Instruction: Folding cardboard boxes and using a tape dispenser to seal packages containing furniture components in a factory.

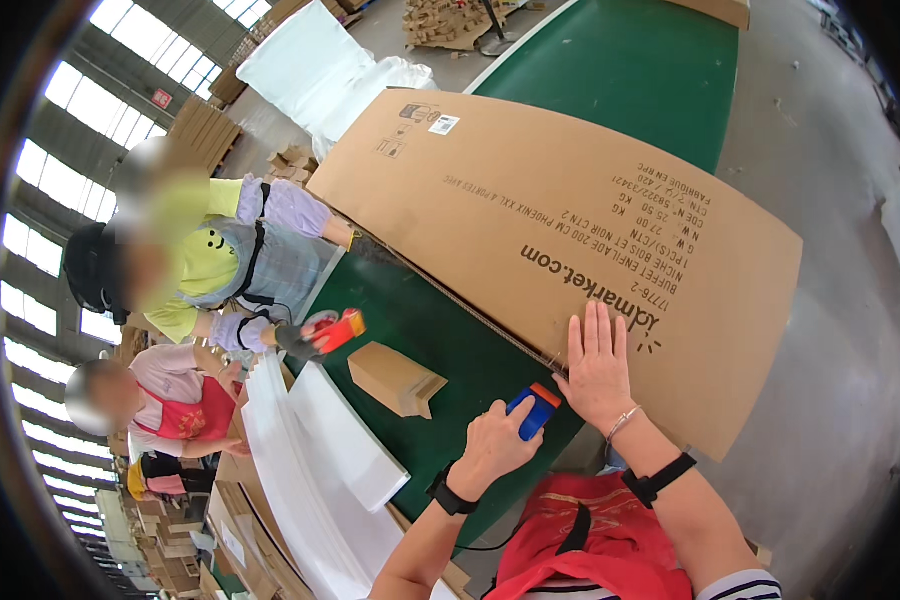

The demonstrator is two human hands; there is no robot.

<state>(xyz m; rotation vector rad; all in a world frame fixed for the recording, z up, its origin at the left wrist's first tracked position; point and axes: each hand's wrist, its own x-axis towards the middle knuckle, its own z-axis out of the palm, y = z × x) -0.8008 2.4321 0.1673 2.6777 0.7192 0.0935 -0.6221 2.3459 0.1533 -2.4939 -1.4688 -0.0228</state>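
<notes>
Fingers [591, 332] of the right hand [600, 382]: straight, narrowly parted, laid palm-down on the top face of the carton; thumb near its corner; nothing gripped.

Fingers of the left hand [494, 446]: curled around a blue-and-orange tape dispenser [538, 412], held just beside the carton's edge; whether it touches the board, I cannot tell.

Carton [560, 220]: one, large, brown, printed; lying flat and slantwise on the green table [620, 70], its right side reaching past the table's edge.

Step in hand, by my judgement from where I stand: taping the carton's long left edge, at or about the nearest corner. Whether tape is laid there, not clear.

Next move, likewise judged: calls for the dispenser to meet the seam squarely and draw along it, the right hand pressing the board steady. Possible fault: a gap at the edge, leaving the tape to bridge it badly.

Pose, left: forearm rising from below, leaning right; dark wristband [454, 493]; wrist slightly bent toward the carton.

Pose, right: forearm slanting up and leftward; bracelet [623, 421] and black band [659, 480]; hand in line with the table's length.

Adjacent: co-worker's gloved hand [296, 343] with a red dispenser [340, 331]; folded cardboard piece [394, 378], on the table, apart from the carton.
</notes>
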